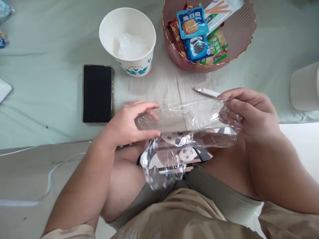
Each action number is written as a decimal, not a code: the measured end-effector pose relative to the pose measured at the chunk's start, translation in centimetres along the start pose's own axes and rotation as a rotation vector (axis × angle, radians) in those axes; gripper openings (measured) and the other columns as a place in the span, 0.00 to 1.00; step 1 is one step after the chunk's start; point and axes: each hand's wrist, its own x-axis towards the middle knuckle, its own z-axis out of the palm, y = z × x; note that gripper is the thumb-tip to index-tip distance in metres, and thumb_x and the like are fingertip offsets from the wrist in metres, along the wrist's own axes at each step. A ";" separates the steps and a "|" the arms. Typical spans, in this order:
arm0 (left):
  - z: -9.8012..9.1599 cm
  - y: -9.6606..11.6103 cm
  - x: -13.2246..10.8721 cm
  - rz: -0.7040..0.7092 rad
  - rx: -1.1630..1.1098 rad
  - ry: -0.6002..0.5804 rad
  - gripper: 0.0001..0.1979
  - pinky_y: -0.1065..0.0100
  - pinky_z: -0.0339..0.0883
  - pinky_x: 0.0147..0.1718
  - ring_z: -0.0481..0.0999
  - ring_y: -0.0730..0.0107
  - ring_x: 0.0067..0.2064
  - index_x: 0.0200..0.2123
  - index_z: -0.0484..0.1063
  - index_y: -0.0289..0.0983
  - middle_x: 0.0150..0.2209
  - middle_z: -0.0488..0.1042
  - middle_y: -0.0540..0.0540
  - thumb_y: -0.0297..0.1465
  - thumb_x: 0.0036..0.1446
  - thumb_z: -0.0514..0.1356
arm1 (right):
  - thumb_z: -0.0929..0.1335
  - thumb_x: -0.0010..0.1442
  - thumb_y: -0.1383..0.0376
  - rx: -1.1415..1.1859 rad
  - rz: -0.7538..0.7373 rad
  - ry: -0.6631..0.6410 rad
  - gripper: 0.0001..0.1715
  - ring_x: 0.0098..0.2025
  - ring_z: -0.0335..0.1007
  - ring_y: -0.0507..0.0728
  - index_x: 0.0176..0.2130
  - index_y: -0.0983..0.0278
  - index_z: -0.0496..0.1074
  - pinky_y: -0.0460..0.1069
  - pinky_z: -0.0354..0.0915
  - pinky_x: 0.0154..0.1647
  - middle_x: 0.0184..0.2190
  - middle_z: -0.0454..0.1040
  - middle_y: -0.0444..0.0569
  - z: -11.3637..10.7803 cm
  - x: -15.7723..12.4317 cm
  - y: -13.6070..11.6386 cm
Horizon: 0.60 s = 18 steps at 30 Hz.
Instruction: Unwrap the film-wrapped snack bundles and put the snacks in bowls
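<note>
I held the clear plastic bag (pixel 189 119) stretched above the lap, between both hands. The left hand (pixel 129 124) pinched its left edge and the right hand (pixel 251 113) clutched its crumpled right end. Beyond lay a phone (pixel 97 94), paper cup (pixel 136 68) and snack basket (pixel 240 36).

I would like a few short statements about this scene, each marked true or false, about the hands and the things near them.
1. The left hand and the right hand both hold a clear plastic bag. True.
2. The phone has a lit screen. False: the screen is dark.
3. The paper cup lies on its side. False: it stands upright, with crumpled plastic inside.
4. The basket holds snack packets. True.
</note>
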 end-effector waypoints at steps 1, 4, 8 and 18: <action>0.2 0.1 0.0 -0.043 -0.004 0.031 0.21 0.59 0.73 0.52 0.83 0.56 0.43 0.44 0.82 0.43 0.34 0.85 0.48 0.41 0.46 0.75 | 0.82 0.50 0.56 0.011 -0.013 0.016 0.13 0.12 0.46 0.46 0.33 0.58 0.83 0.45 0.44 0.13 0.11 0.58 0.37 0.1 0.1 0.0; 0.8 -0.1 0.1 -0.104 -0.130 0.196 0.06 0.66 0.73 0.37 0.81 0.67 0.32 0.37 0.82 0.41 0.30 0.82 0.50 0.33 0.55 0.68 | 0.84 0.44 0.57 0.028 -0.077 0.065 0.20 0.15 0.48 0.46 0.37 0.57 0.83 0.46 0.49 0.17 0.15 0.62 0.36 -0.1 0.4 0.2; 1.0 -0.6 0.9 -0.088 -0.632 0.449 0.07 0.65 0.77 0.39 0.81 0.69 0.34 0.30 0.76 0.39 0.29 0.80 0.50 0.35 0.57 0.66 | 0.83 0.40 0.65 -0.060 -0.123 0.055 0.33 0.24 0.60 0.49 0.47 0.54 0.80 0.48 0.59 0.25 0.24 0.66 0.38 -0.6 0.7 1.0; 0.4 -0.2 1.3 -0.392 -0.785 0.209 0.27 0.70 0.67 0.20 0.85 0.56 0.29 0.48 0.65 0.43 0.32 0.83 0.46 0.54 0.56 0.65 | 0.71 0.62 0.61 -0.685 -0.290 0.241 0.09 0.35 0.73 0.55 0.30 0.59 0.72 0.52 0.68 0.37 0.31 0.77 0.46 0.5 1.1 1.8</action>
